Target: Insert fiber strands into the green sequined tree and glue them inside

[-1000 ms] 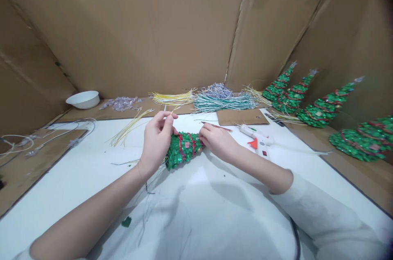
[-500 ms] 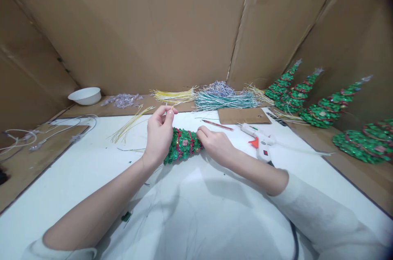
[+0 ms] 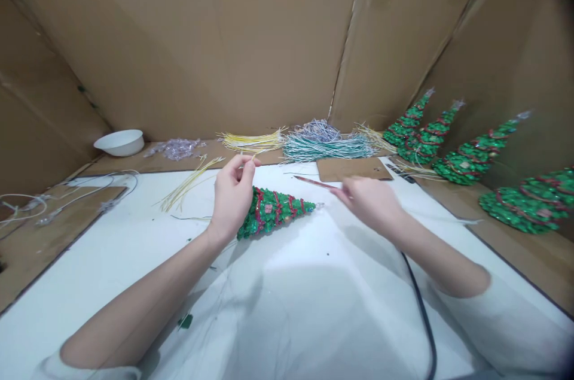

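Note:
My left hand (image 3: 233,191) is closed in a pinch on a thin yellow wire (image 3: 252,158) above the table. A small green Christmas tree (image 3: 273,209) with red garland lies on its side against that hand, its clear star tip (image 3: 319,205) pointing right. The hand hides the tree's base. My right hand (image 3: 374,203) is apart from the tree, smeared by motion, over the place of the white glue gun, which it hides. A thin reddish-brown pencil-like stick (image 3: 311,181) lies at its fingertips. I cannot tell if the right hand grips anything.
Several finished trees (image 3: 466,155) stand along the right. Bundles of green wires (image 3: 329,148) and yellow wires (image 3: 253,140), clear plastic pieces (image 3: 174,149) and a white bowl (image 3: 119,142) line the back. A black cord (image 3: 421,308) runs at front right; white cables (image 3: 58,206) lie left.
My right hand has left the tree's narrow end and moved right, over the glue gun, uncovering the tree's star tip. The left hand keeps its pinch in nearly the same place.

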`<control>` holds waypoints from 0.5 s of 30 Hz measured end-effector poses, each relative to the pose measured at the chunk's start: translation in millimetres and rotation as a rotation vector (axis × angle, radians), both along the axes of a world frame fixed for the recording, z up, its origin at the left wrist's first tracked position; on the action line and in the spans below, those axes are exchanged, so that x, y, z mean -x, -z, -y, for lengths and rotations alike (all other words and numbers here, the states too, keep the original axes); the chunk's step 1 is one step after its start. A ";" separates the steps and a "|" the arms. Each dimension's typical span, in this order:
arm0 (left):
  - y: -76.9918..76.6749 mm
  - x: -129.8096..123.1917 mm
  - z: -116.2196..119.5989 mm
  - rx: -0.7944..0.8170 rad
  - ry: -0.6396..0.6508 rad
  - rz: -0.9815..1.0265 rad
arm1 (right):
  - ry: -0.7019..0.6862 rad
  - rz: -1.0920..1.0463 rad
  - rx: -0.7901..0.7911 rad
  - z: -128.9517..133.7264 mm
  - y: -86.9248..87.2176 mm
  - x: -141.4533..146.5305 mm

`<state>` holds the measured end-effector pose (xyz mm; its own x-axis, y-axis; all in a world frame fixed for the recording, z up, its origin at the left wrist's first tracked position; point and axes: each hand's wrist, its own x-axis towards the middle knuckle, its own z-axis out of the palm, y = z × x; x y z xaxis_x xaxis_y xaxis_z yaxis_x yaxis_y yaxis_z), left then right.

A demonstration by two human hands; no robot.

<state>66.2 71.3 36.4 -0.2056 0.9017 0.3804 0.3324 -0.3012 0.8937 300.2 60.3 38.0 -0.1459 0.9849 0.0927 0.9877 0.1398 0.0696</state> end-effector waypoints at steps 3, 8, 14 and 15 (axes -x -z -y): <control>0.1 0.7 0.6 -0.011 0.014 -0.018 | 0.296 0.147 0.150 1.2 10.0 -44.3; 1.3 1.6 1.7 -0.018 0.017 -0.038 | 0.438 -0.029 0.210 -5.0 38.9 -77.5; 0.2 1.9 8.4 -0.025 0.030 -0.062 | 0.450 -0.252 0.176 -2.2 50.6 -91.1; 0.1 1.8 9.5 -0.028 0.034 -0.064 | 0.450 -0.301 0.163 -0.3 51.5 -94.8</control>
